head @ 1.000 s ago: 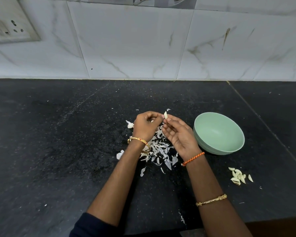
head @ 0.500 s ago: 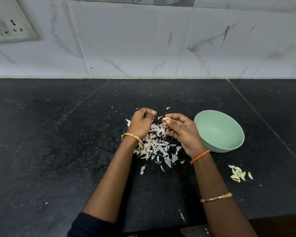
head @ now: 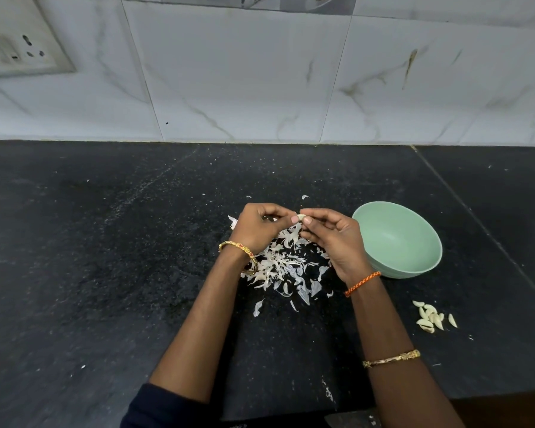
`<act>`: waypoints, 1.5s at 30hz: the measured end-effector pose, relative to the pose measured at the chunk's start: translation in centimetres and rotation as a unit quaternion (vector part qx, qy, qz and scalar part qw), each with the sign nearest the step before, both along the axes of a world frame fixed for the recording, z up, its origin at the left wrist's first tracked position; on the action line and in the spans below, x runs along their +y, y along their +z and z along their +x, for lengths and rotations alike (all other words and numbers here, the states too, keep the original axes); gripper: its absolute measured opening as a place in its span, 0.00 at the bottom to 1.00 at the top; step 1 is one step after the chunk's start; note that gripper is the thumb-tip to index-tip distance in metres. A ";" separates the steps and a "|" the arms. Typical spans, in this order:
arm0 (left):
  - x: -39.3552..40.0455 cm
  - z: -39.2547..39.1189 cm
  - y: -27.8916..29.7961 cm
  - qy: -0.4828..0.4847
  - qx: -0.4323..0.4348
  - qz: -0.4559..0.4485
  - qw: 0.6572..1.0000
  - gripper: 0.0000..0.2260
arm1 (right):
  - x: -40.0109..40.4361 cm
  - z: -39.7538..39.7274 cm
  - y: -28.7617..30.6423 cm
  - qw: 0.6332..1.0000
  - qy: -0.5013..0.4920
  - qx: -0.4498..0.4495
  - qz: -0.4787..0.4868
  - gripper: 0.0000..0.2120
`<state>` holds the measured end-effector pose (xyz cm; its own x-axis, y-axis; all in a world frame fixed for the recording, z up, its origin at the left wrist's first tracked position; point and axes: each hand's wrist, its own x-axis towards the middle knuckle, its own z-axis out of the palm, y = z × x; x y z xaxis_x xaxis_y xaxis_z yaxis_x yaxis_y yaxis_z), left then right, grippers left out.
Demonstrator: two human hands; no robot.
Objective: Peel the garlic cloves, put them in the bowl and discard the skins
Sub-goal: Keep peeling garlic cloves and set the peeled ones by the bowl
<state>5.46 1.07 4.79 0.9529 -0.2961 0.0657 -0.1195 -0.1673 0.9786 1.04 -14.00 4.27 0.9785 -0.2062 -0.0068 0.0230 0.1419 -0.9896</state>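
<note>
A small garlic clove (head: 301, 217) is pinched between the fingertips of both hands above the black counter. My left hand (head: 260, 230) has its fingers curled, thumb tip against the clove. My right hand (head: 331, 239) pinches the clove's other side. Below the hands lies a heap of white garlic skins (head: 283, 267). A pale green bowl (head: 414, 261) stands tilted just right of my right hand; its inside looks bare. Several garlic cloves (head: 431, 318) lie in a small cluster at the near right.
The black stone counter (head: 105, 257) runs to a marble-tiled wall (head: 260, 88) at the back. A switch and socket plate (head: 16, 54) is on the wall at upper left. A seam in the counter (head: 476, 223) runs diagonally right of the bowl. Loose skin flakes lie scattered.
The hands parted briefly, with the clove in my right hand, and have now met again on the clove. The bowl and the clove cluster have not moved.
</note>
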 end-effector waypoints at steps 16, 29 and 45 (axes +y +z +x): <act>0.4 0.1 1.1 -0.037 0.184 -0.022 0.982 0.16 | 0.5 -0.2 0.2 0.996 0.023 0.065 0.050 0.04; -0.5 -1.8 0.1 0.014 0.069 -0.070 0.995 0.06 | 2.1 -0.3 -0.1 0.993 -0.012 0.113 0.008 0.13; -1.1 -3.7 0.6 0.064 0.122 -0.059 0.989 0.04 | 0.9 -2.4 -0.5 0.998 0.003 0.056 -0.001 0.05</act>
